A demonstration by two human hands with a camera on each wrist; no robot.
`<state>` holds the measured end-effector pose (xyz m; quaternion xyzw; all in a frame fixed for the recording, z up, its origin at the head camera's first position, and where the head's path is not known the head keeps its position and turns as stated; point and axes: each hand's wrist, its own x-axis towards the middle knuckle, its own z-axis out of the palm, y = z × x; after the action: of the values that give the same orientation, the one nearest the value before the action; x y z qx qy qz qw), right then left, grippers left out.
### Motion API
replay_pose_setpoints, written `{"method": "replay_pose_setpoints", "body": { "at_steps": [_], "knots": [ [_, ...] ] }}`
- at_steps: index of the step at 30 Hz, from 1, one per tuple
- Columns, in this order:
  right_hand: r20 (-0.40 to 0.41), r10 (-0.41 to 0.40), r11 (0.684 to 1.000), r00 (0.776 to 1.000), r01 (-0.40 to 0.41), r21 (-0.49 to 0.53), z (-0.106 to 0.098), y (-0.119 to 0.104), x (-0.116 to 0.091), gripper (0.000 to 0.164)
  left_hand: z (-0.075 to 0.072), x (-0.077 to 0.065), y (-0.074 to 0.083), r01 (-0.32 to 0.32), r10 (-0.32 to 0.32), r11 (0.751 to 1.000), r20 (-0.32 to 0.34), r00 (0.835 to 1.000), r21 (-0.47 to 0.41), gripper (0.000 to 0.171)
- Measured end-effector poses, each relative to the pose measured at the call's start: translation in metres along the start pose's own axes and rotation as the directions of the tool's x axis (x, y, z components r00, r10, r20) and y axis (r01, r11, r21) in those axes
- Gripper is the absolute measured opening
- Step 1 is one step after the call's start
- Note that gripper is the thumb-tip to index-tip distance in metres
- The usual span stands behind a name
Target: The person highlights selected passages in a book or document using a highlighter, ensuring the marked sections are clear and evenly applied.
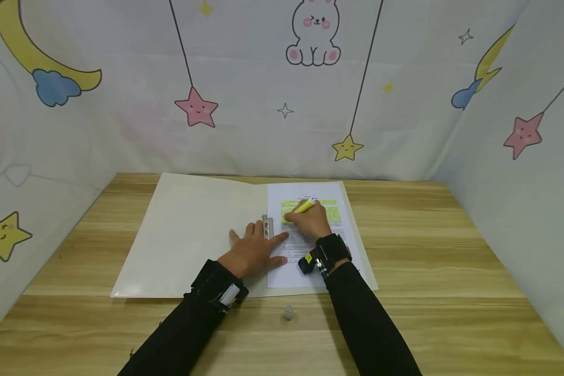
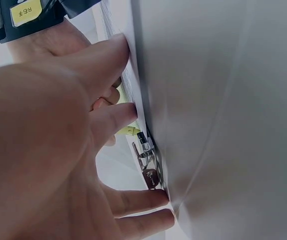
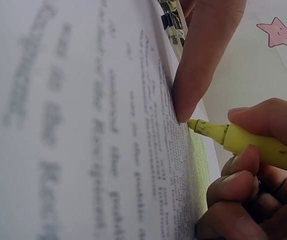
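My right hand (image 1: 311,222) pinches a yellow highlighter (image 3: 263,147) between thumb and fingers. Its tip is right at the printed lines, beside a left fingertip, in the right wrist view. Bright yellow marking (image 1: 332,211) covers the upper lines of the printed sheet (image 1: 282,277). My left hand (image 1: 251,253) lies spread, thumb and index finger on the sheet's left part, the other fingers by the metal clip (image 1: 266,225). Beneath is an open white ring binder (image 1: 183,245), the sheet on its right side.
A small pale rounded piece (image 1: 288,313), like a cap, lies on the wooden table (image 1: 427,324) in front of the binder. White cloth walls (image 1: 244,146) with stars, moons and a rabbit enclose the table at the back and both sides.
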<state>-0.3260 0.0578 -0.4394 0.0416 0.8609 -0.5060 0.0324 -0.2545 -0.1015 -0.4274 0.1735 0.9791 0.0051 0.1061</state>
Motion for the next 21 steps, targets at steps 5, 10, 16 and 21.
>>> {"method": "replay_pose_setpoints", "body": {
  "at_steps": [5,10,16,21],
  "knots": [
    [-0.025,-0.014,1.0,1.0,0.014,-0.022,-0.0018,-0.0002,0.0016,0.021,-0.0019,0.0001,0.0009,-0.009,0.009,1.0,-0.011,1.0,0.005,0.066],
    [-0.022,-0.007,0.999,1.0,0.007,-0.035,-0.0023,0.0011,0.0022,0.022,-0.0028,-0.0004,0.0019,-0.003,0.003,1.0,-0.004,1.0,-0.001,0.066],
    [-0.015,-0.017,0.999,1.0,0.017,-0.051,-0.0013,0.0014,0.0021,0.023,-0.0025,-0.0014,0.0013,0.01,-0.01,1.0,0.002,1.0,0.005,0.065],
    [-0.021,-0.026,0.998,0.999,0.024,-0.06,-0.0016,0.002,0.0011,0.021,-0.0017,-0.0017,0.0007,0.007,-0.007,1.0,0.003,1.0,0.007,0.066]
  ]
}}
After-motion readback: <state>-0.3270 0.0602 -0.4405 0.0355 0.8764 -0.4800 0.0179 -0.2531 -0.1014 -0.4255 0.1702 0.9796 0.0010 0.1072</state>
